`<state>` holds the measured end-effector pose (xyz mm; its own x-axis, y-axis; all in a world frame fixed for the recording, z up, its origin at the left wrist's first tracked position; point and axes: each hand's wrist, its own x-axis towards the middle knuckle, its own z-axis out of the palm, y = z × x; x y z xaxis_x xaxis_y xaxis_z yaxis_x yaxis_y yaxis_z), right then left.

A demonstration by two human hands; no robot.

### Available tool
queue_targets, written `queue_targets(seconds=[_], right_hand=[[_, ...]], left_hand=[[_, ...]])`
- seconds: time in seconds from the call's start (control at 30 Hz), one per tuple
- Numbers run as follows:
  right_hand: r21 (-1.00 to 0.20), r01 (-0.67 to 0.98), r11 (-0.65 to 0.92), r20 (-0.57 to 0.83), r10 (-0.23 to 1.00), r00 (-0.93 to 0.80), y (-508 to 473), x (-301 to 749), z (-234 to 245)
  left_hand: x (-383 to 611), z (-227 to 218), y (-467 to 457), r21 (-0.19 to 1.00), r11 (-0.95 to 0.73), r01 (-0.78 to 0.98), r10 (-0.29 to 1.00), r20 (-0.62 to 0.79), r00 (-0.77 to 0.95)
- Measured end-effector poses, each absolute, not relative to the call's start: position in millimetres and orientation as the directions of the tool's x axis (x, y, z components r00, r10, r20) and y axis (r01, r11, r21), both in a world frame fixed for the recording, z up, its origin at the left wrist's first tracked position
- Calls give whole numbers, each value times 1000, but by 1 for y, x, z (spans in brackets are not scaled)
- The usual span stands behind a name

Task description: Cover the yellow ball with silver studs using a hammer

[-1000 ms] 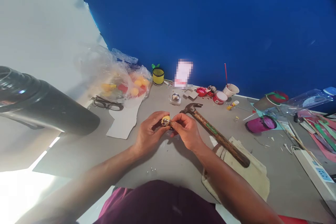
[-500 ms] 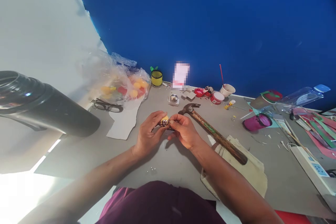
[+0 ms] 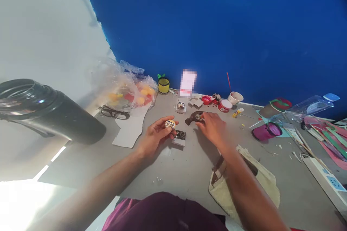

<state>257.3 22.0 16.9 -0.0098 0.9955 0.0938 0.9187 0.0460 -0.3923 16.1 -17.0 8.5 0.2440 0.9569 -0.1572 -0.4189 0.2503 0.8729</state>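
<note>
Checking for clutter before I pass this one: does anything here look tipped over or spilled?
Yes. At the right, a purple cup and a clear plastic bottle lie on their sides, with paper scraps strewn over the table nearby.

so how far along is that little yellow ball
One silver ball looks finished, set near the wall. In hand: the left hand holds a yellow ball, partly covered with shiny pieces; the right hand lies on the hammer. Left: bare yellow shows, so probably more pieces.

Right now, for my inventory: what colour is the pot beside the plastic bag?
The pot is yellow; head view.
</note>
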Motion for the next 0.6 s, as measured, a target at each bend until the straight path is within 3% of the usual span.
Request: queue_targets(seconds=[0.03,0.1,0.17,0.27,0.33,0.43,0.53,0.6], right_hand=[[-244,970,3,11,1000,-1,26,267,16],[-97,995,-37,-170,985,20,32,284,11],[-74,996,-54,-278,960,31,37,294,7],[-146,987,-68,-334,942,16,40,299,6],[-187,981,-43,-293,956,-14,38,297,13],[-225,973,52,-57,996,-66,28,287,31],[-377,899,223,172,971,-169,12,272,43],[-463,832,305,223,949,-223,2,260,43]], left_hand=[[15,10,-16,849,281,-448,949,-176,262],[13,12,-15,808,322,-493,937,-199,287],[11,13,-14,790,340,-510,932,-213,292],[10,13,-13,803,337,-492,935,-225,273],[10,11,-12,833,320,-450,943,-233,240],[10,7,-10,884,279,-375,958,-227,178],[9,4,-7,925,237,-299,968,-197,158],[8,2,-5,941,224,-253,968,-184,170]])
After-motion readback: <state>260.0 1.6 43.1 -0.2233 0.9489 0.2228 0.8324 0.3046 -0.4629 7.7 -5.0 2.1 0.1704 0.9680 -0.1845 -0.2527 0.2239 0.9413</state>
